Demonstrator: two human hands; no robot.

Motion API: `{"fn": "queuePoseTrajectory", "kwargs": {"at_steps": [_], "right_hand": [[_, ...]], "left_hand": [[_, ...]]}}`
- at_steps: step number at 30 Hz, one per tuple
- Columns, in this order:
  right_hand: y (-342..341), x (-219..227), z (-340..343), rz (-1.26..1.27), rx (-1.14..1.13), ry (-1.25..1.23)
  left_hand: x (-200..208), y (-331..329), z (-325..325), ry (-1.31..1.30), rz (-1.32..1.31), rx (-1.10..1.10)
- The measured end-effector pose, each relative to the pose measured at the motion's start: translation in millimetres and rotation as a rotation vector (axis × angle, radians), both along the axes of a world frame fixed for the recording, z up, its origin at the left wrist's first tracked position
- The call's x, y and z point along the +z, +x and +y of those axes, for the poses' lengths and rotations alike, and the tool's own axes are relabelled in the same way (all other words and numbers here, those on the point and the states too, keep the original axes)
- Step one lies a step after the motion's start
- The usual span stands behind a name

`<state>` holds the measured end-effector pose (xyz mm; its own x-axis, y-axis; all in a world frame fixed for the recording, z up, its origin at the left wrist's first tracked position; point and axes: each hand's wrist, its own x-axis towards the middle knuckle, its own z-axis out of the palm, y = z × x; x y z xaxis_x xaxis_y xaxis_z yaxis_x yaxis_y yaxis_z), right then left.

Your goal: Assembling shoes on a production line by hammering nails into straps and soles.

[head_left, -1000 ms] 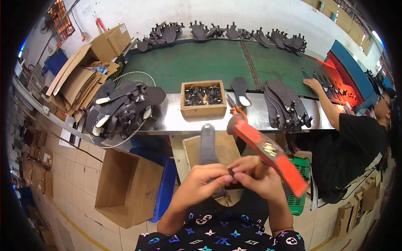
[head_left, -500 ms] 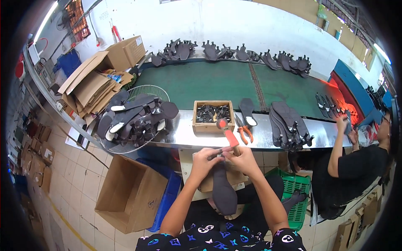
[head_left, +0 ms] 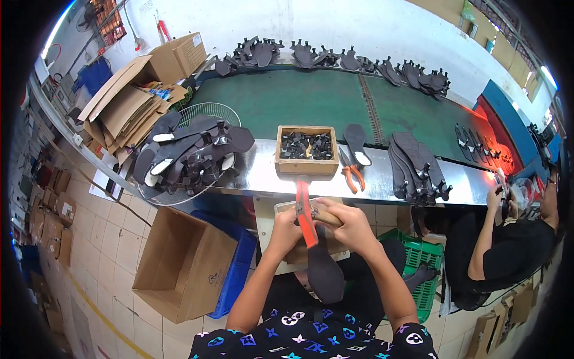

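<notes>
My right hand point(head_left: 353, 226) is closed round the wooden handle of a hammer point(head_left: 306, 220) with a red head. The head lies across, just in front of my left hand point(head_left: 285, 232). That hand grips the far end of a black sandal sole point(head_left: 326, 274), its fingertips partly hidden behind the hammer head. The sole's rounded end points back toward my body, over a small work block point(head_left: 299, 254). Beyond my hands, on the metal bench edge, stands a wooden box point(head_left: 307, 169) of small black parts. Beside it lie orange-handled pliers point(head_left: 354, 177) and a single sole point(head_left: 355, 139).
A wire basket point(head_left: 210, 107) heaped with soles stands at left, a stack of soles point(head_left: 414, 161) at right. Behind runs a green conveyor belt point(head_left: 281, 99). Below are an open carton point(head_left: 185, 263), a blue bin point(head_left: 242, 263) and a green crate point(head_left: 427, 287). A co-worker point(head_left: 508, 239) sits at right.
The hammer has swung down and left, its red head now lower and nearer my left hand. My right hand has turned with it. The co-worker's hands have moved away from the tools on the belt.
</notes>
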<state>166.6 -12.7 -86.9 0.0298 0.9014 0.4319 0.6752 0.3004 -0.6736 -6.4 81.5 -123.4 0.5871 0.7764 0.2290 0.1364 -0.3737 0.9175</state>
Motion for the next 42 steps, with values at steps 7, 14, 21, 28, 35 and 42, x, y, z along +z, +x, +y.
{"fn": "queuePoseTrajectory", "kwargs": {"at_steps": [7,14,21,28,35,42], "right_hand": [[-30.8,38.5,-60.6,0.201,-0.189,-0.032],[-39.8,47.4,-87.2,-0.022,-0.143,0.039],[-45.2,108.7,-108.6,-0.045,-0.296,-0.081],[-38.2,45.7,-88.5,-0.156,-0.171,-0.107],[-39.0,20.1,-88.3,-0.02,-0.174,-0.06],[-17.3,64.2,-91.2,-0.045,-0.292,0.103]], "left_hand": [[-7.5,0.5,5.1,-0.07,-0.123,-0.063],[-4.1,1.3,3.9,-0.08,-0.118,-0.048],[-14.1,-13.0,6.3,0.098,0.074,-0.079],[-25.4,-20.6,4.4,0.329,0.475,-0.031],[-5.5,-12.7,-0.3,0.377,0.468,-0.031],[2.8,-32.5,-20.4,0.302,0.193,-0.236]]}}
